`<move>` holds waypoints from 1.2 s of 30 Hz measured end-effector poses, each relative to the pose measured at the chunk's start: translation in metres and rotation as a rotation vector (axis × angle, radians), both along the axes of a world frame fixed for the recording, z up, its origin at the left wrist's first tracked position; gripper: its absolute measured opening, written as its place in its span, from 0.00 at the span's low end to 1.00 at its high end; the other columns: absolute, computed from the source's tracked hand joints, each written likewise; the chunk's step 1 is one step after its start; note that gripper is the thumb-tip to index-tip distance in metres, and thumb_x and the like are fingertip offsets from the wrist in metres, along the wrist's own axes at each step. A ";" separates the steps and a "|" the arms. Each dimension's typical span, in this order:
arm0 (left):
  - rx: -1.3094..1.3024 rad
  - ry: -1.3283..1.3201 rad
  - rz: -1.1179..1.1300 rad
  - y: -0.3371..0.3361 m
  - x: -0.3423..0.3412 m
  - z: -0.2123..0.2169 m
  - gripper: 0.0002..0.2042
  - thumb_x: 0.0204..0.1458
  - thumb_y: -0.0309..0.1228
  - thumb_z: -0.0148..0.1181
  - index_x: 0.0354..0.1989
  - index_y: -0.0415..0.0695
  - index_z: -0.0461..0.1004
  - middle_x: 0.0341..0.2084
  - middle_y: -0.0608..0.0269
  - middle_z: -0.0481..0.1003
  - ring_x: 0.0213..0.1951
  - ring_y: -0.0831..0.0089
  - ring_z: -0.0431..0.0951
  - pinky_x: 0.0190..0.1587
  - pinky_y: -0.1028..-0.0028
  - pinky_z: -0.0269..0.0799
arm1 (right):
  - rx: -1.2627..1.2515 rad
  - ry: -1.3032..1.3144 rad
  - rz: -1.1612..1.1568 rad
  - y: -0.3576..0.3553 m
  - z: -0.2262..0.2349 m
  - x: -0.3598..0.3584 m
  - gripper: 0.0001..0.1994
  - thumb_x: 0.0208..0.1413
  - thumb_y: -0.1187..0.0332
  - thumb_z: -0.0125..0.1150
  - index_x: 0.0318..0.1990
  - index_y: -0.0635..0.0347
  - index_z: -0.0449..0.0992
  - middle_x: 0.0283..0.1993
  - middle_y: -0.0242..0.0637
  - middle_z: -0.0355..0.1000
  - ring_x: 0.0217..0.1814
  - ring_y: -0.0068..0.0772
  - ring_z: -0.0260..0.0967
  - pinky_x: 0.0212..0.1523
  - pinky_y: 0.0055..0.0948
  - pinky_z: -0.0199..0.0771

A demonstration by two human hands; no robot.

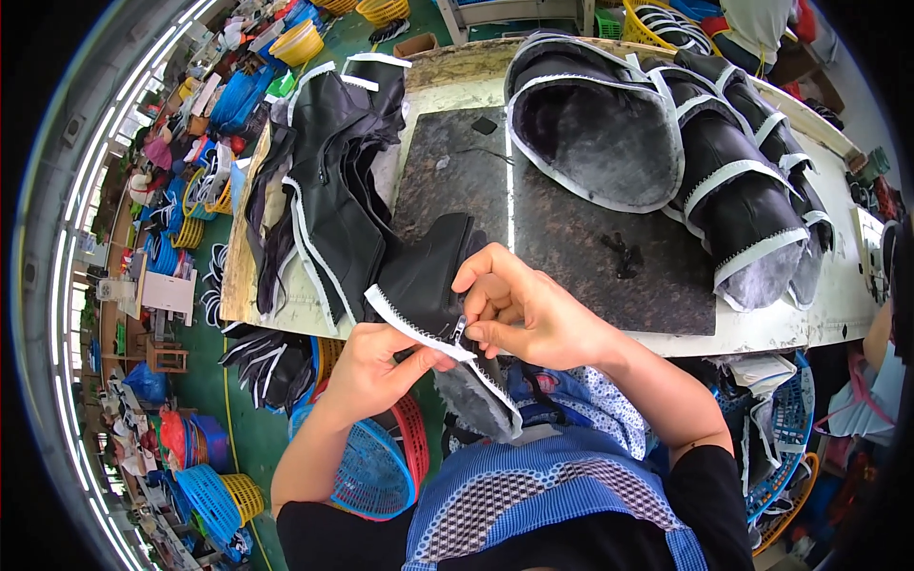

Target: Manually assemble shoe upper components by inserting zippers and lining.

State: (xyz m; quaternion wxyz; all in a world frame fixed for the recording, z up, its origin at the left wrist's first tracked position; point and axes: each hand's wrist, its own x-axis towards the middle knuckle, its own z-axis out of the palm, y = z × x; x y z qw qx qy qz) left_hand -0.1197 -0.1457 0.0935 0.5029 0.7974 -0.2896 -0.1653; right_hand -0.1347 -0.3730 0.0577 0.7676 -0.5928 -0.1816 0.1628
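Observation:
A black boot upper (419, 276) with white stitched edging and grey fleece lining (466, 404) hangs over the table's front edge before me. My left hand (381, 369) is closed on its white-edged rim, thumb and fingers gripping the border. On the upper's right side my right hand (538, 314) pinches the metal zipper pull (459, 329) between thumb and forefinger. Part of the zipper is hidden behind my right fingers. Left of it, more black uppers (333, 143) lie heaped and overlapping. Several fleece-lined uppers (595, 133) are lined up at the far right.
A dark stone-patterned board (609, 276) lies on the pale worktable (776, 328). On it are a small black scrap (485, 126) and a dark tangled bit (621, 257). Blue baskets (376, 466) stand below left; another blue basket (795, 409) is below right.

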 end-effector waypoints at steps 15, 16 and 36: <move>0.131 -0.052 -0.060 -0.004 0.000 0.001 0.05 0.51 0.22 0.61 0.35 0.34 0.78 0.24 0.55 0.80 0.28 0.68 0.83 0.30 0.74 0.76 | -0.033 -0.025 0.042 -0.007 -0.001 0.001 0.09 0.54 0.81 0.60 0.42 0.67 0.69 0.35 0.37 0.73 0.38 0.23 0.74 0.42 0.24 0.76; 0.081 -0.008 -0.071 -0.005 0.001 -0.001 0.05 0.52 0.22 0.61 0.34 0.33 0.77 0.24 0.55 0.80 0.28 0.69 0.83 0.30 0.74 0.76 | -0.036 -0.027 0.041 -0.007 -0.002 0.000 0.09 0.54 0.81 0.60 0.42 0.67 0.69 0.35 0.37 0.73 0.38 0.23 0.74 0.42 0.24 0.76; -0.266 0.432 0.002 -0.003 0.005 -0.011 0.06 0.56 0.24 0.57 0.40 0.35 0.76 0.26 0.66 0.75 0.28 0.83 0.73 0.31 0.81 0.70 | -0.110 -0.006 -0.148 0.000 0.011 -0.006 0.06 0.61 0.75 0.55 0.37 0.68 0.66 0.28 0.36 0.72 0.31 0.23 0.75 0.33 0.23 0.78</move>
